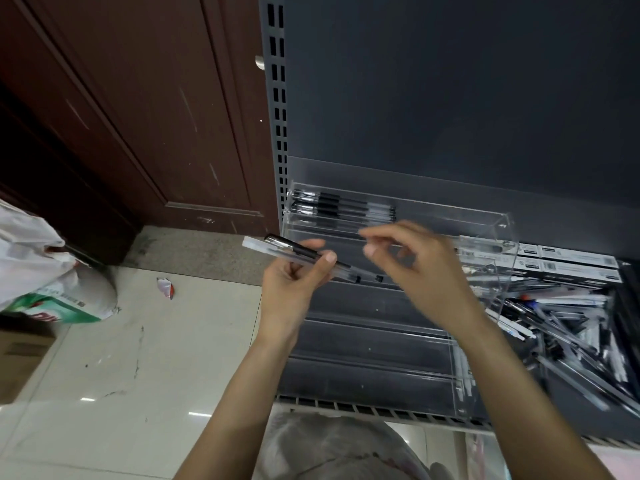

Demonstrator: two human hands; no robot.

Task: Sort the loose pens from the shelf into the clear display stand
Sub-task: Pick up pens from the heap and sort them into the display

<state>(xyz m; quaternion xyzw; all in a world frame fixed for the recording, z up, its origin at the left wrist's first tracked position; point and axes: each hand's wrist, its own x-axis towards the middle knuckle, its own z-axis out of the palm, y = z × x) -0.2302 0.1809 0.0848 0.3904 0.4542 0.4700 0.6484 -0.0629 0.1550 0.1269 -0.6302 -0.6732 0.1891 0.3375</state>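
Observation:
A clear tiered display stand (374, 341) sits on the grey shelf. Its top rear tier holds a few black-grip pens (343, 206); the lower tiers look bare. My left hand (294, 282) grips two pens (277, 249), one clear-capped and one black, held level over the stand's left edge. My right hand (415, 268) hovers just right of them above the stand; it is blurred, fingers pinched, and whether it holds a thin pen is unclear. A heap of loose pens (568, 327) lies on the shelf right of the stand.
Boxed pen packs (575, 261) line the back right of the shelf. The dark shelf back panel (450, 98) rises behind. Left is a brown door (138, 116), tiled floor, a white plastic bag (52, 282) and a cardboard box (20, 358).

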